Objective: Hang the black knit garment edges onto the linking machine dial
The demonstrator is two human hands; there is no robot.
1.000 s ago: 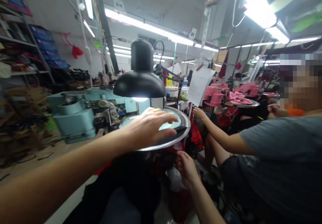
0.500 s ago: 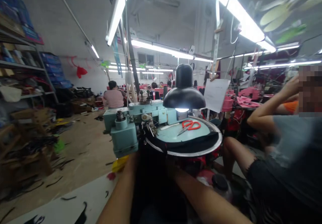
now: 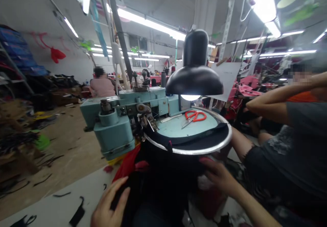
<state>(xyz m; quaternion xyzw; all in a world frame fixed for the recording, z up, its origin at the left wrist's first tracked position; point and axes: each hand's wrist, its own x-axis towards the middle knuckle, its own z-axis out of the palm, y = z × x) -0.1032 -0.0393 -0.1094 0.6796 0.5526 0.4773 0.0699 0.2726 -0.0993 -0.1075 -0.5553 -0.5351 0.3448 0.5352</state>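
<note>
Black cloth (image 3: 166, 176) hangs from the round metal-rimmed bed of a pale green sewing machine (image 3: 114, 135) down towards me. My left hand (image 3: 109, 203) is at the cloth's left side, thumb and fingers apart. On the other side, my right hand (image 3: 222, 177) reaches to the cloth's edge with fingers stretched out; it is dim and slightly blurred. Next to the left hand lies red cloth (image 3: 127, 164). A black strip (image 3: 196, 138) runs along the rim (image 3: 204, 150) of the bed. Red-handled scissors (image 3: 195, 116) rest on the green plate.
A black lamp (image 3: 194, 77) hangs low over the plate. A seated person (image 3: 304, 128) with raised arms is close on the right; another person (image 3: 102, 85) sits farther back. Black scraps (image 3: 78, 211) lie on the white surface at the left. Boxes (image 3: 19, 51) are stacked behind.
The view has tilted down and come closer to the machine. Both hands, hidden in dark cloth before, now show apart at its two sides. Red cloth has come into view beside the left hand.
</note>
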